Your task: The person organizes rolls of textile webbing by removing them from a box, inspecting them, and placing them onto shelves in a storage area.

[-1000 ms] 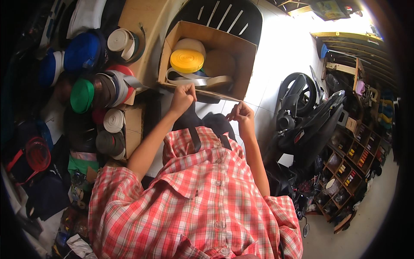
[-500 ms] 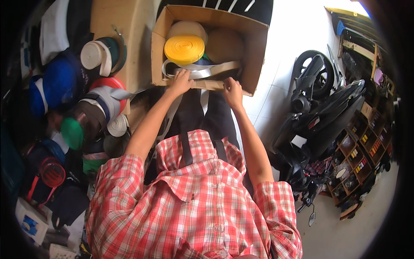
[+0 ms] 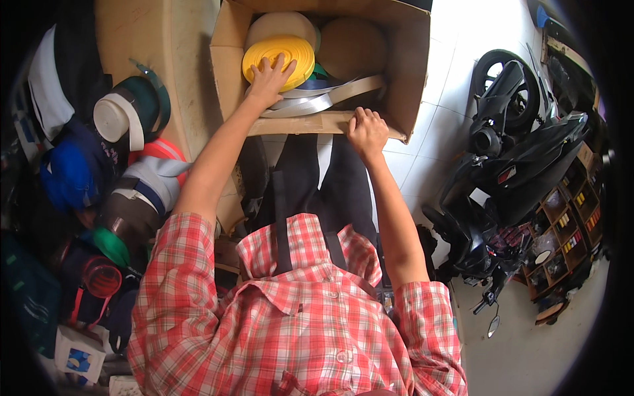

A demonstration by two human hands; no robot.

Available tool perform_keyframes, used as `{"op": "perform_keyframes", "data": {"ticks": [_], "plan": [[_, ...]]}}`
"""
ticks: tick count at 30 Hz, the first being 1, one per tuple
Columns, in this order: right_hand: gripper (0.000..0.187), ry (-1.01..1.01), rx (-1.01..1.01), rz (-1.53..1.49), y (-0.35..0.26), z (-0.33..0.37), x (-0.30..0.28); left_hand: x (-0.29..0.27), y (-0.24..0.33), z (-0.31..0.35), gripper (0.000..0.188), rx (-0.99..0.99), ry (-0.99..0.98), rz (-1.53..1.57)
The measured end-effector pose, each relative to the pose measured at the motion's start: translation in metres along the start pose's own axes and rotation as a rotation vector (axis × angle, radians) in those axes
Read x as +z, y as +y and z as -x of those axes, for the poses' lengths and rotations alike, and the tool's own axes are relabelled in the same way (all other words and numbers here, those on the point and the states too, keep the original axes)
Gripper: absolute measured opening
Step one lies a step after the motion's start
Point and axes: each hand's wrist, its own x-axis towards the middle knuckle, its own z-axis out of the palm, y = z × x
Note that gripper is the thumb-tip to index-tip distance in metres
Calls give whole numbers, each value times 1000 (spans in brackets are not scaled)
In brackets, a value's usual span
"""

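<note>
Motorbike (image 3: 522,155): 1, standing R of box, well apart.
Box (image 3: 408,79), cardboard: 1, holding strap rolls.
Brown roll (image 3: 353,46) (prob. a roll): 1, sitting back R in box.
Beige roll (image 3: 284,28): 1, sitting back L.
Yellow roll (image 3: 290,49): 1, lying in box, L side, just in front of beige, under L hand.
Silver strap (image 3: 307,105): lying nr. box's front edge.
L hand (image 3: 269,84): fingers resting spread on yellow roll, touching; can't tell if gripping.
R hand (image 3: 368,132): fingers curling over box's front edge, holding it.
Step in hand, prob.: getting hold of yellow roll, steadying box.
Next move, est.: calling for L fingers closing firmly round roll, R hand bracing.
</note>
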Motion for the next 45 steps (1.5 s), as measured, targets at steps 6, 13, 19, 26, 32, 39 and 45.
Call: {"op": "perform_keyframes", "data": {"ticks": [6,13,19,26,32,39,45], "plan": [[13,19,-3,-4,0,0,1,14,-5,-8,98,3,-1,-202],[14,42,1,9,2,1,4,-16,-53,-32,53,49,427,459],[14,37,-4,25,2,2,4,-33,-60,-61,51,-68,375,282],[13,36,-18,24,4,3,6,-50,-58,-80,51,69,228,232],[13,48,-17,37,2,3,4,-43,-62,-88,61,40,-140,272],[13,43,-13,36,4,3,4,-52,-66,-83,54,7,158,190],[13,59,-12,29,5,4,4,-34,-44,-64,49,66,626,74]]}}
